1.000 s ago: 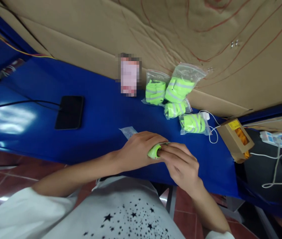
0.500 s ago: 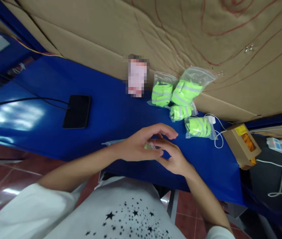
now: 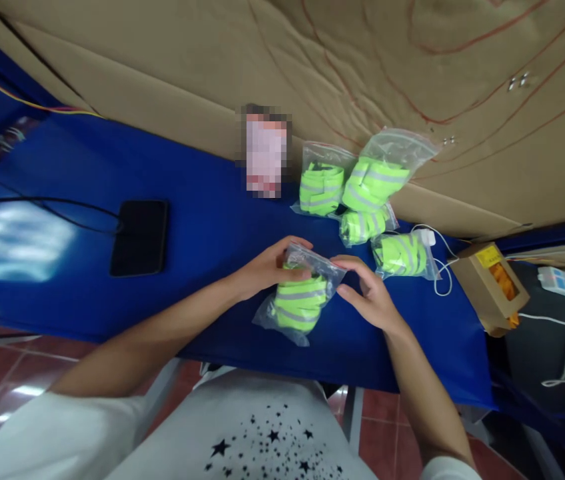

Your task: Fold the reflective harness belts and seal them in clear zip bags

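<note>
A clear zip bag point(image 3: 290, 320) with a folded neon-yellow reflective strap point(image 3: 301, 303) inside is held tilted over the front of the blue table. My left hand point(image 3: 275, 267) is closed on its upper left part, thumb across the front and fingers behind. At the upper right corner, my right hand point(image 3: 370, 293) has the bag's edge between thumb and fingertips, in a loose hold. Beyond the hands lie similar bagged straps: one bag point(image 3: 321, 187) at the left, a larger bag point(image 3: 377, 177), a small bag point(image 3: 362, 225) and another bag point(image 3: 402, 255) nearest my right hand.
A black flat device point(image 3: 139, 238) with a cable lies on the blue table point(image 3: 202, 220) at left. A blurred-out pink item point(image 3: 266, 153) leans on the cardboard wall point(image 3: 172, 80). To the right are a white cable point(image 3: 445, 283) and a cardboard box point(image 3: 492, 287) with orange contents.
My hands have moved apart, and the bag that was mostly hidden beneath them now shows its front. My right hand has shifted to the bag's upper right corner. The view has shifted slightly.
</note>
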`<state>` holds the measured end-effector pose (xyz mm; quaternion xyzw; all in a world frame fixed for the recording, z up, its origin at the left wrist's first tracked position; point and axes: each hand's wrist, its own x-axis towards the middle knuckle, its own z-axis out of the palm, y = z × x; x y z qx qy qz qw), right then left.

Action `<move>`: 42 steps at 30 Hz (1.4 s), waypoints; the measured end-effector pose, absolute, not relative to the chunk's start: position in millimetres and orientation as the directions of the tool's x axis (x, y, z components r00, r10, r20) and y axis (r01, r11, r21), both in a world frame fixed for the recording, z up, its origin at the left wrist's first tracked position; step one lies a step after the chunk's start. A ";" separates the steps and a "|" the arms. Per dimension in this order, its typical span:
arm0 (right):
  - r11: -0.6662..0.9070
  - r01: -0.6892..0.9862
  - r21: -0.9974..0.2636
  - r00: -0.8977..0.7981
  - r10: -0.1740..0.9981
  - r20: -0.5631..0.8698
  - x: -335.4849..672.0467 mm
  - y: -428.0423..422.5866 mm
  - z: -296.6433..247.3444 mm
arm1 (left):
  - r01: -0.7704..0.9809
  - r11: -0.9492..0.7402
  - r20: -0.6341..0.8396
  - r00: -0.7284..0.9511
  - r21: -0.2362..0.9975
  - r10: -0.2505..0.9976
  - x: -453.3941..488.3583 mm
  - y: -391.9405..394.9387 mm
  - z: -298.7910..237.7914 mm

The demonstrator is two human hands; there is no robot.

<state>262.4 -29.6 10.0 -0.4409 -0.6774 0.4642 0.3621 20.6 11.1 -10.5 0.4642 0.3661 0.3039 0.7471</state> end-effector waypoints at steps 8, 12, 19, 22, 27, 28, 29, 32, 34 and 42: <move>-0.010 0.234 -0.972 -0.540 0.830 -0.139 260.4 -32.7 -0.2 | -0.073 0.458 -0.324 0.610 0.886 0.723 24.5 3.2 -9.6; 0.130 0.240 -0.962 -0.606 0.795 -0.043 256.8 -33.2 8.0 | -0.064 0.420 -0.302 0.597 0.905 0.743 28.2 1.7 -9.5; 0.113 0.162 -0.980 -0.551 0.835 0.005 266.2 -38.1 8.2 | -0.203 0.653 -0.376 0.679 0.730 0.631 24.8 2.6 -8.2; 0.081 0.092 -0.992 -0.376 0.926 0.041 271.3 -37.5 1.7 | -0.177 0.717 -0.450 0.671 0.674 0.589 20.6 6.1 -9.1; -0.083 0.158 -0.984 -0.183 0.977 -0.112 270.0 -33.1 -11.0 | -0.221 0.609 -0.391 0.592 0.762 0.705 20.4 8.4 -10.4; -0.131 0.141 -0.981 -0.165 0.974 -0.154 269.5 -32.2 -13.0 | -0.236 0.589 -0.373 0.581 0.773 0.723 21.3 8.3 -11.0; -0.168 0.122 -0.978 -0.146 0.972 -0.186 269.4 -31.5 -14.5 | -0.247 0.579 -0.363 0.575 0.777 0.733 22.2 8.1 -11.9; -0.217 0.061 -0.974 -0.102 0.970 -0.223 271.2 -29.9 -16.3 | -0.274 0.592 -0.361 0.580 0.757 0.730 24.3 7.8 -14.4; -0.248 0.024 -0.969 -0.109 0.962 -0.249 273.4 -29.1 -15.8 | -0.291 0.602 -0.358 0.587 0.743 0.726 24.5 7.9 -15.2; -0.308 0.067 -0.949 -0.116 0.942 -0.314 273.0 -28.4 -9.4 | -0.294 0.579 -0.378 0.525 0.760 0.763 24.2 8.5 -9.7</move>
